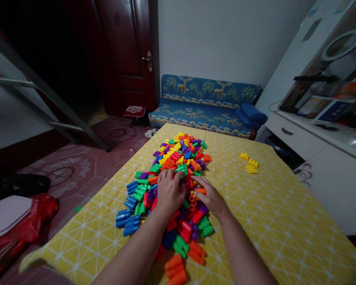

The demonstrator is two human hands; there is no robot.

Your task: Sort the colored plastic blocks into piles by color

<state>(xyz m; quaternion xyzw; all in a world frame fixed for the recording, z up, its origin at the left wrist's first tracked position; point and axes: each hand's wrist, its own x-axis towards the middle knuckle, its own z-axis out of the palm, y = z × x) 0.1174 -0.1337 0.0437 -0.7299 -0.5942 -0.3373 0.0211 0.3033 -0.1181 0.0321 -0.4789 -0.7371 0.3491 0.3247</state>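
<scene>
A long heap of plastic building blocks (175,156) in red, orange, yellow, green, blue and purple lies down the middle of the table. My left hand (169,192) rests over the heap, its fingers bent down and its thumb apart from them. Beside its fingertips is a green block (182,168). My right hand (211,196) reaches in at the heap's right side, thumb and fingers apart. An orange block (200,190) lies between its thumb and fingers, and a red block (189,182) is near its fingertips. Blocks under both palms are hidden.
A yellow patterned cloth (273,213) covers the table. Several yellow blocks (250,163) lie apart at the right. Beyond stand a blue sofa (195,113), a red stool (135,112) and a white cabinet (323,158). A metal ladder (44,95) leans at the left.
</scene>
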